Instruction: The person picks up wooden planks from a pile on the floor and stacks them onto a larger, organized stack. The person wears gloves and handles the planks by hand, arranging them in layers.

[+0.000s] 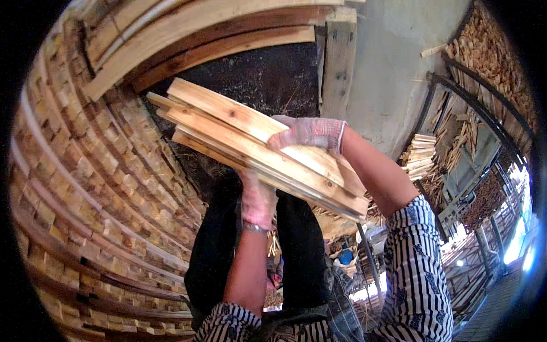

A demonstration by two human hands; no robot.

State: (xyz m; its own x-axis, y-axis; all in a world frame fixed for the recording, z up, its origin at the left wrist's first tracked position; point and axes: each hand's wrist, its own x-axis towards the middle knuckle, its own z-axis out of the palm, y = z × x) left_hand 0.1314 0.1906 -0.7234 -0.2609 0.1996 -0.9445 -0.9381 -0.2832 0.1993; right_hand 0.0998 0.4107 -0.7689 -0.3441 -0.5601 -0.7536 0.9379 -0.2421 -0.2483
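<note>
A bundle of pale wooden boards, several pieces stacked together, is held at a slant in front of my body. My left hand grips the bundle from below; its fingers are mostly hidden by the wood. My right hand, in a light knitted work glove, wraps over the far edge of the boards with its thumb on top. The board ends are uneven, and one upper board lies a little out of line with the rest. Past the bundle is a dark panel.
A tall stack of wood pieces in rows separated by strips fills the left. Long boards lie at the far side beside a wooden post. At right are a black metal frame and a heap of wood scraps.
</note>
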